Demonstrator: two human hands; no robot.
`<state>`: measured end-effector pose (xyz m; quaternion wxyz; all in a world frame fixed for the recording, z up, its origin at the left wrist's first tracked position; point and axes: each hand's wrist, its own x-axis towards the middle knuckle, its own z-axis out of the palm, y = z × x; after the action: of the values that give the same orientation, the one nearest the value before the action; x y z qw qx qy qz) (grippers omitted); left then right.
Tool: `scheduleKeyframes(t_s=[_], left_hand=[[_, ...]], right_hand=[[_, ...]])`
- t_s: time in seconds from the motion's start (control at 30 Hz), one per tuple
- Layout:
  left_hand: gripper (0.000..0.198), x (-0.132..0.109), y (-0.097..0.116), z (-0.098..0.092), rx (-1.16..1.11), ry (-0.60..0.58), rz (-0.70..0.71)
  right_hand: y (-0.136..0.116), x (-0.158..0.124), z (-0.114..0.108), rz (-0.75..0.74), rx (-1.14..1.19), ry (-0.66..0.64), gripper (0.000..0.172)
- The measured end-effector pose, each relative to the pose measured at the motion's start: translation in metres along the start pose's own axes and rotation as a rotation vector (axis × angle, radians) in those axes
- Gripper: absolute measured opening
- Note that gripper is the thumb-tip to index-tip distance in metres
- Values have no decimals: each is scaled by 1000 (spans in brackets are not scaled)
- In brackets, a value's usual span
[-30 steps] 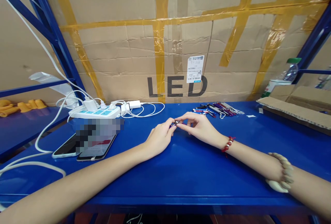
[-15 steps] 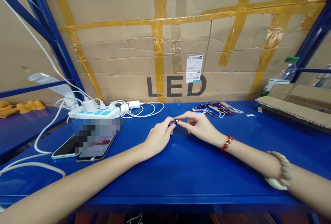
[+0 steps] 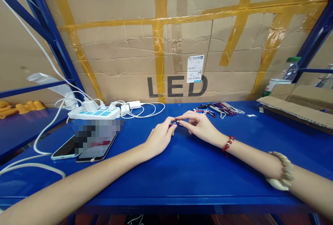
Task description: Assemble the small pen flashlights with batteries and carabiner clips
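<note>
My left hand (image 3: 161,135) is closed, its thumb and fingers pinching one end of a slim, shiny purple-and-silver pen-like piece (image 3: 177,122). From the other side, my right hand (image 3: 196,126) has its thumb and forefinger at the silver end of that same piece. The fingertips of both hands nearly meet and cover most of it, so its exact kind is hard to make out. Behind my right hand lies a pile of slim pen-like pieces (image 3: 221,109) in red, blue, purple and silver, some with metal clips.
Two phones (image 3: 96,148) lie on the blue table (image 3: 182,176) at left, before a white power strip (image 3: 104,114) with plugged-in chargers and cables. An open cardboard box (image 3: 296,110) and a green-capped bottle (image 3: 282,76) stand at right. A large LED carton (image 3: 130,51) closes off the back.
Both hands stay in place around the small piece. My right fingertips have shifted slightly, and a little more of its silver end shows.
</note>
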<state>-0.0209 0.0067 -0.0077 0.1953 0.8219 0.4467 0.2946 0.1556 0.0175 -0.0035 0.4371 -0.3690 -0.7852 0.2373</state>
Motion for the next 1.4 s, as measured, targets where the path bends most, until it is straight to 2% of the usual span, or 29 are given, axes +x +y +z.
scheduleKeyframes(t_s=[0.23, 0.67, 1.4], left_hand=[[27, -1, 1, -1, -13, 1, 19], [24, -1, 0, 0, -28, 2, 19], [24, 0, -3, 2, -54, -12, 49]], right_hand=[[-4, 1, -1, 102, 36, 11, 29], [-1, 0, 0, 38, 51, 10, 25], [-1, 0, 1, 103, 50, 34, 27]])
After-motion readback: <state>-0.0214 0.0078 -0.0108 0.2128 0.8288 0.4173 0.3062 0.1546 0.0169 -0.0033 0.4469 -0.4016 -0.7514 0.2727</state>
